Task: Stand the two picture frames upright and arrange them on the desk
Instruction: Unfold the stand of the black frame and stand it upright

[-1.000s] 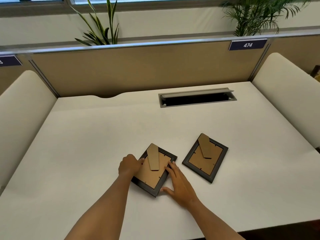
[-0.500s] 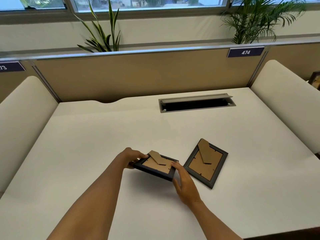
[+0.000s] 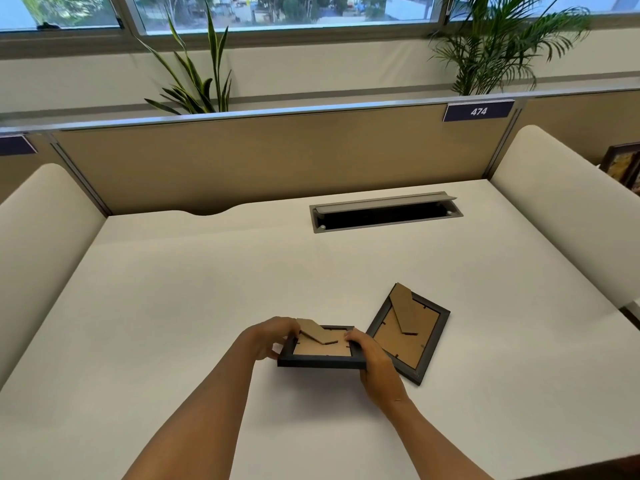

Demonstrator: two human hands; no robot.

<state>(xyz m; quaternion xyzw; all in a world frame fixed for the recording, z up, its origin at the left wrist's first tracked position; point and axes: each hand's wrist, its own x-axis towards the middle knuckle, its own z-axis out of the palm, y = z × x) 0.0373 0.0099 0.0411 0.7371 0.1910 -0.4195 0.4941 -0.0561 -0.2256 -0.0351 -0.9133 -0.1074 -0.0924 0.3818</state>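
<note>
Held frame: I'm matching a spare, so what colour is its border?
Black, around a brown cardboard back, on the held frame; head view.

We were in an open-plan office: a white bench (image 3: 311, 271) with a grey cable hatch (image 3: 384, 213), tan fabric divider panels (image 3: 270, 157), a dark blue numbered "474" desk tag (image 3: 478, 111), and potted plants (image 3: 197, 77) under the windows.

Frame fronts (image 3: 322, 348) face away, third frame (image 3: 623, 164) edge-cropped
</note>
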